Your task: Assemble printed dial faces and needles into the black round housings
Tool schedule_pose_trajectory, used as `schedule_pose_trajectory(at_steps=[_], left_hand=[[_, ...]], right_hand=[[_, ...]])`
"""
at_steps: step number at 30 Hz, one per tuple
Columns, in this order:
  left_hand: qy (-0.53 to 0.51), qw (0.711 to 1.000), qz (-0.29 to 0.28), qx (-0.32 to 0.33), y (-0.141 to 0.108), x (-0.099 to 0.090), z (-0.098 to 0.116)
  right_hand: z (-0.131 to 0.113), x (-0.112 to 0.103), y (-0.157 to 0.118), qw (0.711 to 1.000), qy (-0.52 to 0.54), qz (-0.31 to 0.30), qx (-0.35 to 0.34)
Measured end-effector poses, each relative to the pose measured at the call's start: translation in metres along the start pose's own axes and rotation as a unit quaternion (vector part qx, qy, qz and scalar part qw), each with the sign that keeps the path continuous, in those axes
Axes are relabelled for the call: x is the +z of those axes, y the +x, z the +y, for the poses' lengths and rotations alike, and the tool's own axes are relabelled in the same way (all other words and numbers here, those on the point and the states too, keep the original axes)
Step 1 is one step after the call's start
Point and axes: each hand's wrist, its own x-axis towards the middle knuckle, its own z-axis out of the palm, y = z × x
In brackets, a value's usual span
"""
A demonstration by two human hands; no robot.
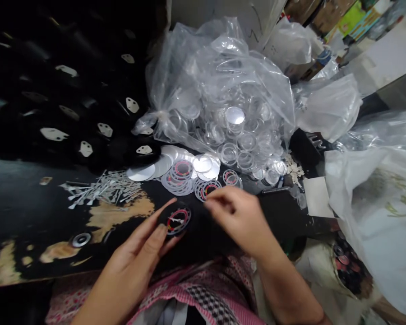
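My left hand [145, 248] holds a small round black dial [178, 221] with red markings and a pale pointer across its face. To the right, my right hand [235, 214] is raised with its fingers curled together; anything between the fingertips is too small to make out. Just beyond both hands lie overlapping printed dial rings [177, 180] and plain silvery discs [205, 166]. A heap of thin grey pointers [108, 188] is spread on the worn black table [122, 257] at the left.
A large clear plastic bag [223, 67] with many transparent round covers [246, 142] stands behind the discs. Black parts with white plates [104, 130] fill the back left. A metal ring [81, 239] lies front left. White bags [375, 225] are at the right.
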Motion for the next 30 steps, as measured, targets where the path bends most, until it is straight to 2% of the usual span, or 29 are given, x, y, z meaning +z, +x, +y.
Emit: schedule_pose_trajectory(at_steps=[2, 4, 6, 8, 11, 13, 15, 17, 19, 23, 26, 30], left_hand=[[-0.062, 0.998, 0.004, 0.003, 0.002, 0.003, -0.001], [-0.087, 0.996, -0.004, -0.014, 0.004, 0.008, -0.001], [-0.094, 0.995, -0.017, -0.041, 0.005, 0.013, -0.002], [-0.104, 0.993, -0.01, -0.052, 0.005, 0.015, -0.002], [-0.123, 0.99, -0.004, -0.069, 0.003, 0.016, 0.0], [-0.135, 0.986, -0.015, -0.101, 0.003, 0.017, 0.003], [-0.14, 0.982, -0.033, -0.119, 0.003, 0.02, 0.006], [-0.129, 0.986, -0.041, -0.097, 0.004, 0.021, 0.008], [-0.094, 0.993, -0.047, -0.051, 0.005, 0.021, 0.009], [0.036, 0.997, -0.071, 0.022, 0.003, 0.016, 0.008], [0.109, 0.987, -0.091, 0.076, -0.001, 0.013, 0.007], [0.154, 0.975, -0.112, 0.112, -0.004, 0.014, 0.007]], right_hand=[[0.021, -0.01, 0.001, 0.99, -0.084, 0.074, 0.082], [0.039, -0.015, 0.003, 0.976, -0.161, 0.064, 0.133], [0.05, -0.018, 0.005, 0.973, -0.172, 0.033, 0.148], [0.054, -0.019, 0.004, 0.98, -0.129, 0.049, 0.146], [0.044, -0.018, -0.001, 0.988, 0.009, 0.085, 0.127], [0.028, -0.011, -0.005, 0.987, 0.112, 0.068, 0.096], [0.009, 0.0, -0.008, 0.986, 0.16, 0.035, 0.035], [-0.007, 0.013, -0.009, 0.991, 0.129, 0.021, -0.034], [-0.015, 0.022, -0.008, 0.995, 0.076, 0.012, -0.068], [-0.019, 0.026, -0.002, 0.995, 0.081, -0.007, -0.06], [-0.02, 0.029, 0.004, 0.998, 0.031, 0.019, -0.046], [-0.019, 0.042, 0.009, 0.993, -0.028, 0.076, -0.09]])
